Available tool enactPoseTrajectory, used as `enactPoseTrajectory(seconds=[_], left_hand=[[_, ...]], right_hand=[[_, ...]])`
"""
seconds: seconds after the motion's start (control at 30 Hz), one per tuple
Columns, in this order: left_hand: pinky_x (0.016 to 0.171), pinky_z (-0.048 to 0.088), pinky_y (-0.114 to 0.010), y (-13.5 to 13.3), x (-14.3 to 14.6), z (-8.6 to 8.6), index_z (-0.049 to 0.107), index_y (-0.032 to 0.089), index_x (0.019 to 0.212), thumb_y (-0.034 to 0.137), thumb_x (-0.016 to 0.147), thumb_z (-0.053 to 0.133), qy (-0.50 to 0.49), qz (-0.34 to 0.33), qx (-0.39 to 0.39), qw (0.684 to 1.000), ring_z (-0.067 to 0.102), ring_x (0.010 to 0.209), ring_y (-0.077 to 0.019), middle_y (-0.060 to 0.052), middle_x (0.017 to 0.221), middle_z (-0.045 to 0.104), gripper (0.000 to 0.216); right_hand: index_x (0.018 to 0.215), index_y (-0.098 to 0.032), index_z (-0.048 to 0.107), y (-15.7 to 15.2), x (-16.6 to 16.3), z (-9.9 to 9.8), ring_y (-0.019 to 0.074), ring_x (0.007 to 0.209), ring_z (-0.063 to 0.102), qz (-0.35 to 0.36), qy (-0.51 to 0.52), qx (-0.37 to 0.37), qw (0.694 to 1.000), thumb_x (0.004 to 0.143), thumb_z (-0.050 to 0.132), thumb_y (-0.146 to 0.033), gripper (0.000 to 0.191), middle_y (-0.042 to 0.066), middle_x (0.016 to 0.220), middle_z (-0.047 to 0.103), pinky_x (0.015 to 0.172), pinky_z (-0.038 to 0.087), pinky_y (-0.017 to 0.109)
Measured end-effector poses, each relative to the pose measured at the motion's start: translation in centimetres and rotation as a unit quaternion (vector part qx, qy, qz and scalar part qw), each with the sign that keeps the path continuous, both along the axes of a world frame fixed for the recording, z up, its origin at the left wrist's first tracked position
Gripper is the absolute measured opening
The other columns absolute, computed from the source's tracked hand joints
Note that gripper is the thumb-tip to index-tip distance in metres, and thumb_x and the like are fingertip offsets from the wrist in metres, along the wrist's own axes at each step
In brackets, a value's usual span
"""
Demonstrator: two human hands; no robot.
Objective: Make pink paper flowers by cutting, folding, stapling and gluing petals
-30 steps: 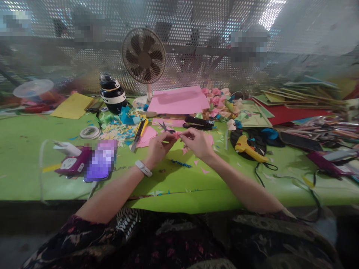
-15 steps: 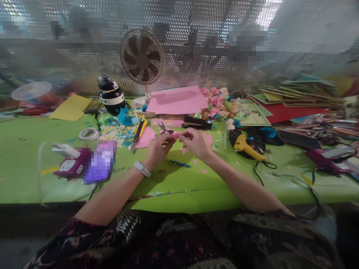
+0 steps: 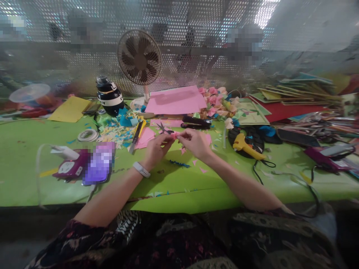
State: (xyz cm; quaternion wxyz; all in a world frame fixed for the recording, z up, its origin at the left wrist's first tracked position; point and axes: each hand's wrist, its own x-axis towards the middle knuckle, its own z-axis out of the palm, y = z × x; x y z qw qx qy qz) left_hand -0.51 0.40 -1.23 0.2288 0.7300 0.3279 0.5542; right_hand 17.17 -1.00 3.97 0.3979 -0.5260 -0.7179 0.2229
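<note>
Person at a table (image 3: pixel 174 183) covered in lime-green sheeting: L hand (image 3: pixel 157 147), white band (image 3: pixel 141 169) at wrist, & bare R hand (image 3: pixel 195 142) meet at a small pink paper piece (image 3: pixel 175 135), exact shape too small to tell. Each grip pinches it btwn fingertips, over table ctr. Just behind: dark metal scissors (image 3: pixel 162 129), blades apart; farther back, black stapler (image 3: pixel 196 122). To L, yellow-&-black box cutter (image 3: pixel 138 130) beside flat pink paper sheets (image 3: pixel 146 138); to R, yellow plastic glue gun (image 3: pixel 241 143) on round black pad (image 3: pixel 254 135). Nearer wearer, btwn forearms: thin dark-blue twisted strip (image 3: pixel 179 163) w/ pink scraps (image 3: pixel 203 170) nearby.
</note>
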Motion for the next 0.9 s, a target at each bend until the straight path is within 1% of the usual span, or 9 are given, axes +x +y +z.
enactPoseTrajectory(seconds=[0.2,0.37,0.5,0.67,0.9], left_hand=[[0.068,0.064,-0.03,-0.03,0.05,0.05,0.071,0.019,0.093,0.033,0.089,0.067,-0.008,0.006,-0.003,1.0,0.07,0.071,-0.0142,-0.006,0.086,0.074,0.015],[0.069,0.064,-0.03,-0.05,0.07,0.11,0.071,0.019,0.093,0.037,0.089,0.067,-0.011,0.001,-0.013,1.0,0.07,0.073,-0.0145,-0.006,0.086,0.074,0.019],[0.067,0.064,-0.032,-0.1,0.1,0.28,0.071,0.018,0.089,0.04,0.088,0.067,-0.021,0.009,-0.014,1.0,0.07,0.069,-0.0149,-0.007,0.084,0.074,0.023],[0.067,0.063,-0.028,-0.03,0.19,0.35,0.07,0.016,0.087,0.041,0.086,0.07,-0.035,0.006,-0.024,0.999,0.071,0.068,-0.0146,-0.006,0.082,0.075,0.025],[0.064,0.062,-0.026,0.06,0.24,0.15,0.07,0.017,0.085,0.04,0.085,0.071,-0.04,0.016,-0.035,0.998,0.072,0.068,-0.0144,-0.005,0.08,0.075,0.023]], right_hand=[[0.078,-0.017,0.068,0.03,-0.05,0.08,0.0135,0.055,0.065,0.013,0.006,-0.01,1.0,0.087,0.064,-0.026,0.014,0.004,0.072,0.073,0.055,0.049,0.027],[0.076,-0.017,0.067,0.05,-0.06,0.05,0.0131,0.055,0.065,0.017,0.018,-0.015,1.0,0.087,0.066,-0.026,0.014,0.003,0.07,0.072,0.054,0.049,0.027],[0.076,-0.017,0.067,-0.07,-0.1,0.18,0.0121,0.053,0.064,0.013,0.022,-0.024,0.999,0.087,0.066,-0.024,0.014,0.003,0.07,0.072,0.054,0.049,0.026],[0.077,-0.016,0.068,-0.2,-0.12,0.43,0.0126,0.056,0.066,0.013,0.008,-0.028,0.999,0.088,0.065,-0.025,0.015,0.004,0.074,0.074,0.055,0.05,0.025],[0.073,-0.017,0.067,-0.39,-0.26,0.92,0.0121,0.053,0.065,0.001,0.017,-0.036,0.999,0.086,0.065,-0.022,0.014,0.003,0.07,0.073,0.052,0.049,0.025]])
